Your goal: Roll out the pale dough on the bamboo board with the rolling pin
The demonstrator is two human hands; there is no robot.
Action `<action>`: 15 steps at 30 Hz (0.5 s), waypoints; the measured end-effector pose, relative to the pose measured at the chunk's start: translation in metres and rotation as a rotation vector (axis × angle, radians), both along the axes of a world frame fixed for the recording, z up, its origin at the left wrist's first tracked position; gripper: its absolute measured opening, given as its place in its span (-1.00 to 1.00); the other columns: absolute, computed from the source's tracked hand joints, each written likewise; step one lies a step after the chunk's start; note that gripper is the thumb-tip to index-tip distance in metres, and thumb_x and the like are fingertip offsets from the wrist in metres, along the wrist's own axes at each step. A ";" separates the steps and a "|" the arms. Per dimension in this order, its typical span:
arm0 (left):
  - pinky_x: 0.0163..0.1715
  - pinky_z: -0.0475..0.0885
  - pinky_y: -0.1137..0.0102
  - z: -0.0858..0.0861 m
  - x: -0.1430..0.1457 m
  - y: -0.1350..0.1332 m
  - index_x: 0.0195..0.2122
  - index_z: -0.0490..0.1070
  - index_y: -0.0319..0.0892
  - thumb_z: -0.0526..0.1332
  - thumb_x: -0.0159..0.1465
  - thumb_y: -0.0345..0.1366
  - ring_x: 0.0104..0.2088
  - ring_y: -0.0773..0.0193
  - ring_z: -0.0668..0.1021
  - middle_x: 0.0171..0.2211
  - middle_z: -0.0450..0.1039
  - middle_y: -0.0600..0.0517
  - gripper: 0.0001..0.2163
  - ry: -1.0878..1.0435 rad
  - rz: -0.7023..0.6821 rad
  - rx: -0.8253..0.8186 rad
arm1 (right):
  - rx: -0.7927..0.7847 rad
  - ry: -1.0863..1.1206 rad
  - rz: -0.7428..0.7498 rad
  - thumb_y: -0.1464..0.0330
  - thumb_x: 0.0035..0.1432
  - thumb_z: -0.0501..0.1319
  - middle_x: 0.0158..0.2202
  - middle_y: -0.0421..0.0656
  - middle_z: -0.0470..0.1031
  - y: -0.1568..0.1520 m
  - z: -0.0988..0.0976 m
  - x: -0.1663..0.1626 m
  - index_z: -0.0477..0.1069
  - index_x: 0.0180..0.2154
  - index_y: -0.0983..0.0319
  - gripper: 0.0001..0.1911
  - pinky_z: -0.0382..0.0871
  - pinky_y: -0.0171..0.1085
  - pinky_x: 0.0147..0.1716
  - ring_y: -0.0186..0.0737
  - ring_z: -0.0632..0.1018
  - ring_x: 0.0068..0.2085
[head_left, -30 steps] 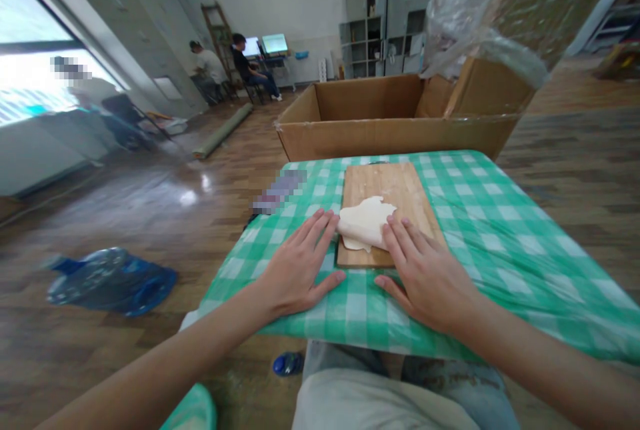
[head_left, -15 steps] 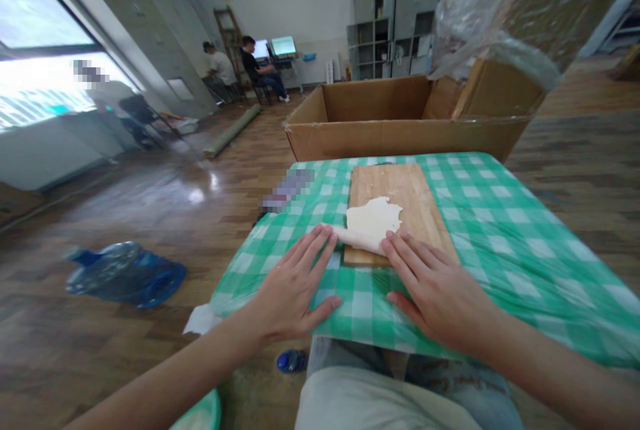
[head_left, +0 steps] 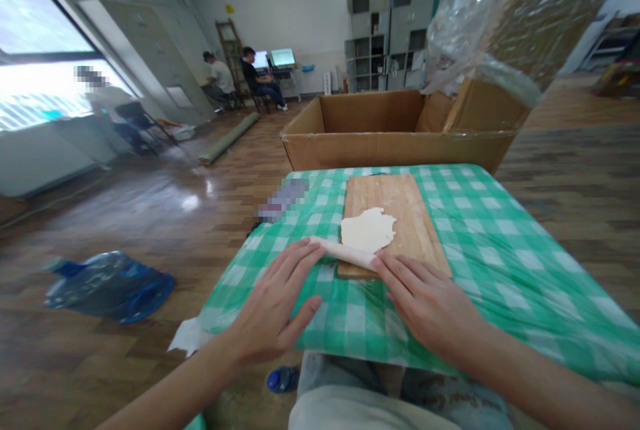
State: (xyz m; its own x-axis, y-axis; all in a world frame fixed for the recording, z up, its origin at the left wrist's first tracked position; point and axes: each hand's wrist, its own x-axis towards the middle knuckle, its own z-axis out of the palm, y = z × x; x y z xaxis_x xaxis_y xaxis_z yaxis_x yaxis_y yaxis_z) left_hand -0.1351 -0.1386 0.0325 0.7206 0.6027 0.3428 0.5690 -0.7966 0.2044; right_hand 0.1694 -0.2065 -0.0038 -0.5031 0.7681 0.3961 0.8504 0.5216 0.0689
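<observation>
A pale rolling pin (head_left: 349, 255) lies slantwise across the near end of a wooden board (head_left: 419, 233). Thin white dough (head_left: 367, 229) with ragged edges is spread on the board just beyond the pin, which touches or covers its near edge. My left hand (head_left: 280, 300) holds the pin's left end, fingers laid over it and thumb apart, off the board's left side. On the right end are the fingers of my right hand (head_left: 425, 293), above the near part of the board. Both ends of the pin are partly hidden by my fingers.
A green-and-white checked cloth (head_left: 500, 270) covers the table. Beyond it stands a large cardboard box (head_left: 400, 150). A blue water jug (head_left: 113, 287) lies on the floor at left, and a small blue-capped bottle (head_left: 283, 380) is below the table. Several people sit farther back.
The rolling pin has shifted slightly toward me over the board, with both hands still on it. My view has moved a little, so the table appears lower and farther left.
</observation>
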 end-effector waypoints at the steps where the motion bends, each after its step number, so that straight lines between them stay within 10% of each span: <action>1: 0.38 0.26 -0.02 0.008 0.002 0.006 0.46 0.07 -0.04 0.10 0.44 -0.19 0.41 -0.09 0.28 0.41 0.21 -0.14 -0.43 -0.058 0.020 -0.011 | -0.001 0.010 -0.027 0.50 0.35 0.11 0.29 0.09 0.46 0.005 0.000 0.001 0.26 0.39 0.35 -0.41 0.44 0.04 0.18 0.09 0.52 0.20; 7: 0.03 0.55 0.17 0.051 0.022 0.079 0.00 0.52 -0.15 0.18 0.40 -0.16 -0.02 0.09 0.62 -0.03 0.59 -0.08 -0.74 -0.529 0.220 -0.216 | -0.113 0.119 -0.113 0.43 0.43 0.10 -0.01 0.02 0.62 0.026 0.011 0.005 0.49 0.14 0.27 -0.66 0.53 -0.04 -0.03 0.02 0.60 -0.01; 12: -0.32 0.51 0.37 0.050 0.046 0.148 -0.14 0.52 -0.21 0.20 0.29 -0.18 -0.32 0.25 0.59 -0.32 0.54 0.00 -0.76 -0.961 0.323 -0.397 | -0.229 0.330 -0.241 0.34 0.44 0.01 -0.09 0.00 0.60 0.039 0.032 0.051 0.48 0.05 0.21 -0.67 0.49 -0.12 -0.21 -0.04 0.62 -0.16; 15: -0.38 0.43 0.38 0.036 0.065 0.161 -0.23 0.52 -0.20 0.24 0.26 -0.15 -0.36 0.23 0.55 -0.34 0.54 0.00 -0.78 -0.682 0.301 -0.446 | -0.159 0.522 -0.363 0.18 0.42 0.07 -0.26 -0.04 0.60 0.064 0.048 0.089 0.49 -0.07 0.21 -0.69 0.40 -0.16 -0.37 -0.06 0.59 -0.30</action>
State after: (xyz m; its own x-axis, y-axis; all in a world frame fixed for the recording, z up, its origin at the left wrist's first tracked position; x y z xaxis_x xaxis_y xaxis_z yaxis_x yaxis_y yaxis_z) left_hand -0.0702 0.0222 0.0687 0.2317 0.9157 0.3283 0.3824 -0.3961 0.8348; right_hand 0.2582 -0.1423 0.0439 0.0268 0.9223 0.3856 0.8751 0.1647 -0.4550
